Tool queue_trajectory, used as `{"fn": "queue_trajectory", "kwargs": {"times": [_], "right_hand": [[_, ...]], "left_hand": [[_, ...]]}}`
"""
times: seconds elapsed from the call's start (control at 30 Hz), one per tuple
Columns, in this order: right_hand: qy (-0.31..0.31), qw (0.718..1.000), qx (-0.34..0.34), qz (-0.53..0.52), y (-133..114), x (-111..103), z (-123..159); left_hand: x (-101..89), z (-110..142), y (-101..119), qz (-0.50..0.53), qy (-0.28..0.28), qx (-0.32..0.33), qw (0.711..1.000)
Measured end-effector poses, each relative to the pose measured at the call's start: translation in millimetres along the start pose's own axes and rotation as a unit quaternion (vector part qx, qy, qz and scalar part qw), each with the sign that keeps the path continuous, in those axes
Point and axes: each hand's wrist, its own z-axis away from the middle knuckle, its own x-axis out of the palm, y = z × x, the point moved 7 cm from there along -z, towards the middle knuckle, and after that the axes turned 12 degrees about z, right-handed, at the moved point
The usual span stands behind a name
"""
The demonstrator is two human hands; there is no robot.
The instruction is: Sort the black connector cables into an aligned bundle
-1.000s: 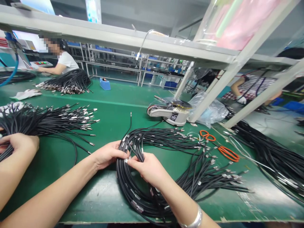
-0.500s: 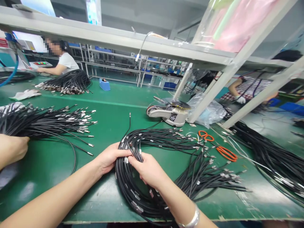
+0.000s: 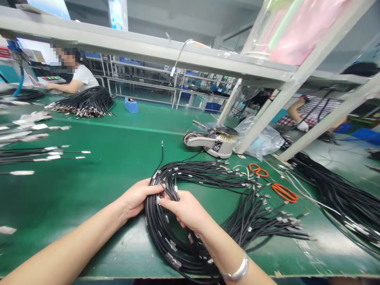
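A large looped bundle of black cables point(image 3: 190, 186) with small metal ferrules lies on the green table point(image 3: 118, 158) in front of me. My left hand point(image 3: 137, 196) grips the bundle's left bend, fingers curled round several strands. My right hand point(image 3: 184, 208) lies just to the right of it, thumb and fingers pinched on strands at the same bend. A silver bracelet point(image 3: 237, 270) sits on my right wrist. The cable ends fan out to the right point(image 3: 279, 221).
A second bundle of black cables point(image 3: 35, 155) streaks across the far left, blurred by motion. A tape dispenser point(image 3: 213, 141) stands behind my cables, orange scissors point(image 3: 274, 182) to its right. More cables point(image 3: 341, 198) lie at the right. Two other people work at the back left and back right.
The bundle at the far left has been pulled away to the left, and the neighbouring person's hand has left view. My two hands stay on the bend of my bundle, barely shifted.
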Motion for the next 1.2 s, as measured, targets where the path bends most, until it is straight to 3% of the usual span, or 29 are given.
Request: {"fn": "queue_trajectory", "kwargs": {"times": [0.17,0.33,0.6,0.9,1.2], "right_hand": [[0.046,0.995,-0.033,-0.077,3,-12,1],[0.028,0.987,-0.056,-0.149,4,-11,1],[0.002,0.999,-0.004,-0.036,1,1,-4],[-0.148,0.987,-0.056,0.019,0,3,5],[-0.001,1.000,0.010,-0.012,-1,2,-4]], "left_hand": [[-9.9,0,6,-0.011,0.036,-0.028,0.999],[-4.4,1,7,-0.046,-0.023,-0.050,0.997],[-1.0,0,6,-0.063,-0.042,-0.011,0.997],[-1.5,1,4,-0.017,-0.006,-0.003,1.000],[4.6,1,5,-0.043,-0.042,0.025,0.998]]}}
